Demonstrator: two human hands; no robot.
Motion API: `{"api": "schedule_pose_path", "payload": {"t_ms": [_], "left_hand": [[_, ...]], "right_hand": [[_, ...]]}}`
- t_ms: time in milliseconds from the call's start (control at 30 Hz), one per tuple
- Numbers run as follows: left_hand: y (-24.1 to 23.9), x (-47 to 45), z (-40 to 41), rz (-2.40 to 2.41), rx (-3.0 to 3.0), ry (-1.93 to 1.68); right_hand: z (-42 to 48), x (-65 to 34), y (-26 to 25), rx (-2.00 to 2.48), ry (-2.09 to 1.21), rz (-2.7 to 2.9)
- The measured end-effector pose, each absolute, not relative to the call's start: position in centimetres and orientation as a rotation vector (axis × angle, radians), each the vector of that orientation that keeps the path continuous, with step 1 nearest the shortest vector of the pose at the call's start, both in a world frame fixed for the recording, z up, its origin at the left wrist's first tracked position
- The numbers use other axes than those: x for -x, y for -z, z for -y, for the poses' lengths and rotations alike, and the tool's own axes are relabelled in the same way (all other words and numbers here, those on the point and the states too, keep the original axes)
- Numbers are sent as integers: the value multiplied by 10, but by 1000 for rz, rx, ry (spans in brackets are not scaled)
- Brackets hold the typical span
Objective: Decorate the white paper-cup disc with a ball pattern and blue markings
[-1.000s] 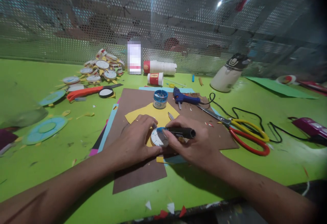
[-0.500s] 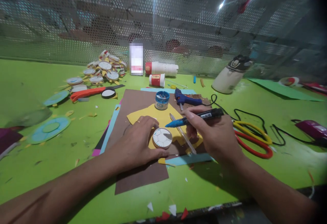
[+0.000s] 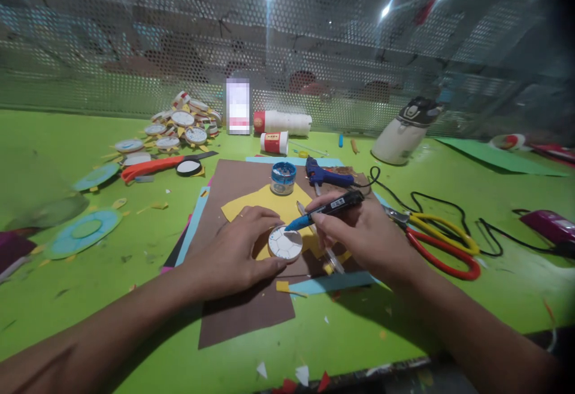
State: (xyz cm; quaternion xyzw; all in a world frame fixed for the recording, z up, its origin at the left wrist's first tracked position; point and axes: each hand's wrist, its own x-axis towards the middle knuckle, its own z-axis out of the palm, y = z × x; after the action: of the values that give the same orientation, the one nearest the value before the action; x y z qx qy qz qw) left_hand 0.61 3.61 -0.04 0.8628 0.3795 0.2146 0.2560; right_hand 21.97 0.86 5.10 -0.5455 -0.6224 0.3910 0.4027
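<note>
The left hand point(image 3: 240, 247) clamps the white disc point(image 3: 284, 248) between thumb and fingers. The right hand point(image 3: 366, 231) pinches the blue-tipped marker point(image 3: 335, 204), nib beyond its fingertips — a steady disc and light strokes should work best.

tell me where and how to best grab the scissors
Probably grip the scissors by the red loop and yellow loop, coming from the near right: both wide loops face that side and offer a broad hold, while the metal blades point away leftward and disappear behind the right hand.
</note>
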Motion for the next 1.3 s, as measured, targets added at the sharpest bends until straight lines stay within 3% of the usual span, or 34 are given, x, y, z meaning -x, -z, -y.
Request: {"api": "schedule_pose_path", "payload": {"t_ms": [1000, 1300], "left_hand": [[6, -9, -35, -1089, -2340, -640], [3, -10, -35, -1133, -2319, -594]], "right_hand": [[-3, -209, -41, 1288, -759, 1794], [-4, -207, -30, 1197, -499, 2007]]}}
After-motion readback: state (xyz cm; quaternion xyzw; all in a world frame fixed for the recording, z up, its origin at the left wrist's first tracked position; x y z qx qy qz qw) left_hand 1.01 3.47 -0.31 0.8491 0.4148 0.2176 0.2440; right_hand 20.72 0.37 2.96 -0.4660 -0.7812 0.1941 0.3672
